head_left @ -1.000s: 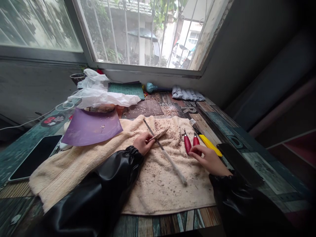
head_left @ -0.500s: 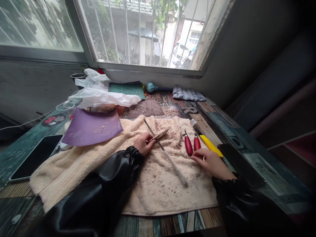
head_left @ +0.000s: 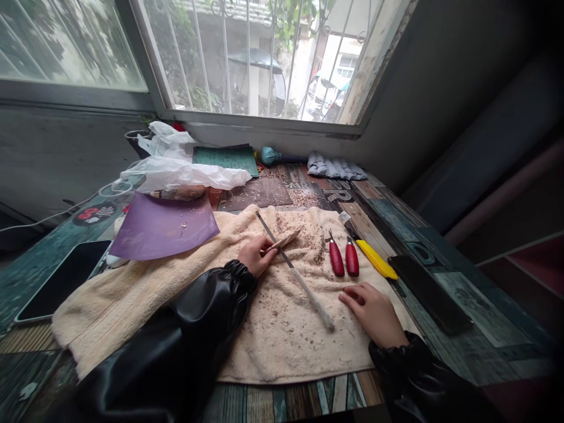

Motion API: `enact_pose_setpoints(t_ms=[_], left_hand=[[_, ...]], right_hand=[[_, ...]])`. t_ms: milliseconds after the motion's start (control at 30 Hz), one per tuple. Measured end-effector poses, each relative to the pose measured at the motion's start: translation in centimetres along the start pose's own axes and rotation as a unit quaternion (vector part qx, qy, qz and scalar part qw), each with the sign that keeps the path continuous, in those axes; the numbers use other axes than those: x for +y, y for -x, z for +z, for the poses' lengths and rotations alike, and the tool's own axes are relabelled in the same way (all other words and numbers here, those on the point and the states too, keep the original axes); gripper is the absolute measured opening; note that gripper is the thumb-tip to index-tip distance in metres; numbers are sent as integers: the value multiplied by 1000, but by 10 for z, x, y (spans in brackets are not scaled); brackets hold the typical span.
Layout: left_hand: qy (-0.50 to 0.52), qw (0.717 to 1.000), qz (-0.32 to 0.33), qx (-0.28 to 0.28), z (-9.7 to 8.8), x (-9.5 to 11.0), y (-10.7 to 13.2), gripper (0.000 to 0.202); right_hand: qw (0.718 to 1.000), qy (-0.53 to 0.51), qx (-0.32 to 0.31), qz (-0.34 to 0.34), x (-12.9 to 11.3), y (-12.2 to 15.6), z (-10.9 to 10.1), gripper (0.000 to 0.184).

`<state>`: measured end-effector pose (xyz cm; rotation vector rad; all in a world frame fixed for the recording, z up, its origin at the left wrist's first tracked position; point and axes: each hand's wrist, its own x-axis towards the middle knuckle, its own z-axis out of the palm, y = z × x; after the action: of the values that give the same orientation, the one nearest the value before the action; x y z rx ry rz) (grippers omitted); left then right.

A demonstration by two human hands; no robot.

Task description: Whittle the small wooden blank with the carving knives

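Head view, left hand (head_left: 255, 256): pinching the wooden piece (head_left: 288, 239) by its near-left end, presumably leaving its tip exposed.
Wooden piece: above the towel (head_left: 308, 352), long axis near-left to far-right, tip far-right, crossing over the metal strip (head_left: 304, 285).
Right hand (head_left: 374, 311): released; we see nothing held.
Red-handled tools (head_left: 336, 258): grips nearward, we judge for easy reach.

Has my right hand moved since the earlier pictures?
Yes, your right hand has drawn back toward you, away from the yellow-handled tool, which stayed put.
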<state>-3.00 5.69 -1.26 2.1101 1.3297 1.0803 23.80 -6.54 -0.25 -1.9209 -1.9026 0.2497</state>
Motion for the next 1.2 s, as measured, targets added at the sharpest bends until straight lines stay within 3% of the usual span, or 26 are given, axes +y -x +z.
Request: enact_pose_setpoints(t_ms=[433,600,767,933,1100,1200], left_hand=[[-13,1000,0,-4,-1,1,-1,14],[-13,1000,0,-4,-1,1,0,14],[-15,1000,-1,-8,-1,0,0,14],[-12,1000,-1,-4,-1,0,0,14],[-6,1000,3,-5,-1,0,-1,13],[-4,1000,4,-3,-1,1,-1,13]], right_hand=[[999,-2,-20,-30,-1,-2,1,19],[998,-21,-17,-53,-6,-5,-9,19],[996,-39,26,-73,-22,-33,-23,20],[994,5,75,-77,-32,-68,-16,28],[987,-8,-37,-159,-24,-73,-5,20],[983,24,-64,-172,-21,-68,-2,17]])
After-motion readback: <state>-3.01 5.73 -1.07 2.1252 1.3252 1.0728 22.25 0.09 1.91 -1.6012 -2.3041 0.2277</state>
